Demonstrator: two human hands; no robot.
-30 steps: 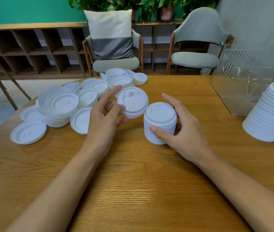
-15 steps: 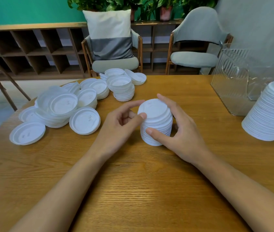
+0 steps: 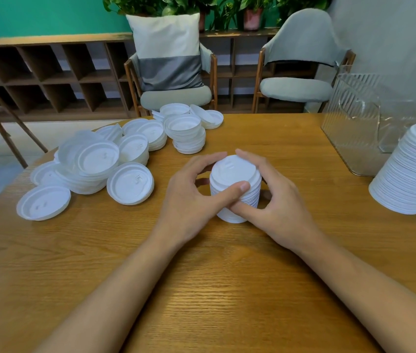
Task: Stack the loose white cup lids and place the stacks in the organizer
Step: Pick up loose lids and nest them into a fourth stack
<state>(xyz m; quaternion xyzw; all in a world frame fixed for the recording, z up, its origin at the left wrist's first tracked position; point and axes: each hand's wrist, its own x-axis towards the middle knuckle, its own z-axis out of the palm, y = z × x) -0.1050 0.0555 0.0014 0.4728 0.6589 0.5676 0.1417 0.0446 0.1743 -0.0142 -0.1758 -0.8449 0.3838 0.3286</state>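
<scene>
Both hands are on it! At the middle of the wooden worktop (image 3: 202, 289) a short stack of white lids (image 3: 235, 174) stands upright. The left hand (image 3: 194, 197) curls round it from nine o'clock, thumb laid across the near side just under the top lid, fingers wrapped over the far rim. The right hand (image 3: 275, 202) closes in from three o'clock, thumb low on the near side, fingers curved round the far right edge. The two thumbs meet at the stack's six o'clock side. From nine round to eleven o'clock the loose lids (image 3: 130, 183) lie spread and heaped, most of them rim up. At eleven o'clock a smaller pile (image 3: 188, 135) sits well apart from the hands. Up at two o'clock stands the clear ribbed organizer (image 3: 354, 128). At three o'clock a tall leaning stack (image 3: 415, 169) rises just in front of it; whether those two touch I cannot tell.
</scene>
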